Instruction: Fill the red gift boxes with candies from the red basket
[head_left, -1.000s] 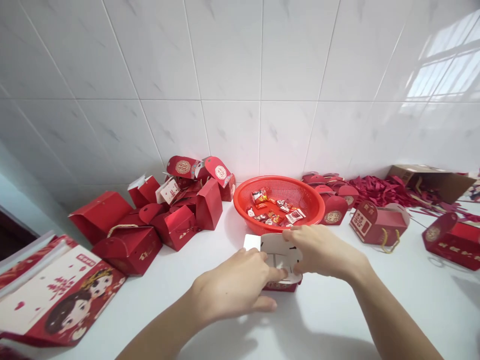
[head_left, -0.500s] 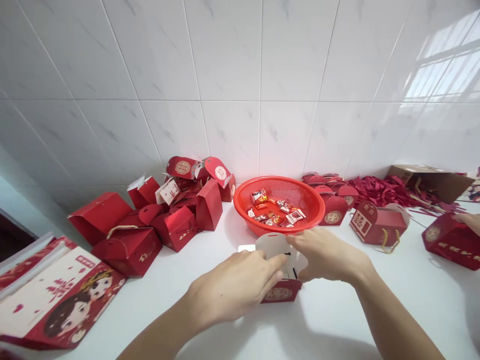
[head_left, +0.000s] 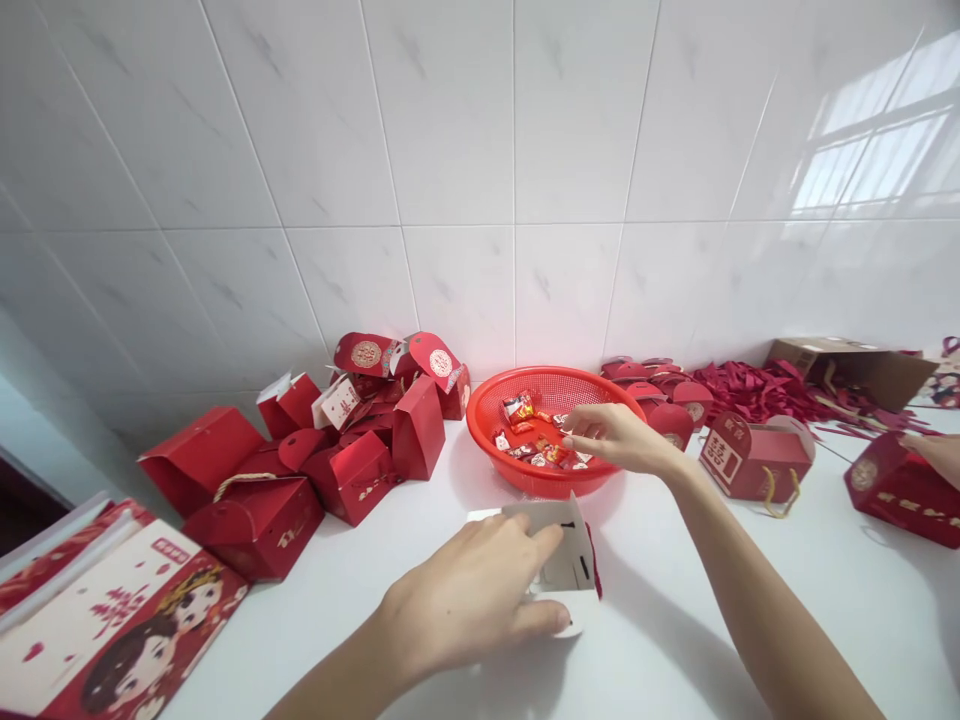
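Note:
A small red gift box (head_left: 566, 570) with a white inside stands open on the white table in front of me, its flaps up and folded outward. My left hand (head_left: 480, 585) holds it from the left, index finger over the opening and thumb on the near white flap. My right hand (head_left: 611, 435) hovers over the right side of a red plastic colander (head_left: 487, 400), fingers loosely bent and apart. Inside the colander lie several wrapped candies (head_left: 551, 450). Whether a candy touches my right fingertips is hard to see.
Red boxes (head_left: 360, 465) are heaped at left, beside a printed gift bag (head_left: 112, 610). Right of the colander are more boxes (head_left: 757, 455), red ribbons (head_left: 757, 395) and a brown carton (head_left: 862, 370). Another person's hand (head_left: 934, 455) touches a red box (head_left: 904, 495) at far right.
My right hand has left the box and moved up over the colander. The box's near flap now folds outward under my left thumb. The view has tilted slightly upward.

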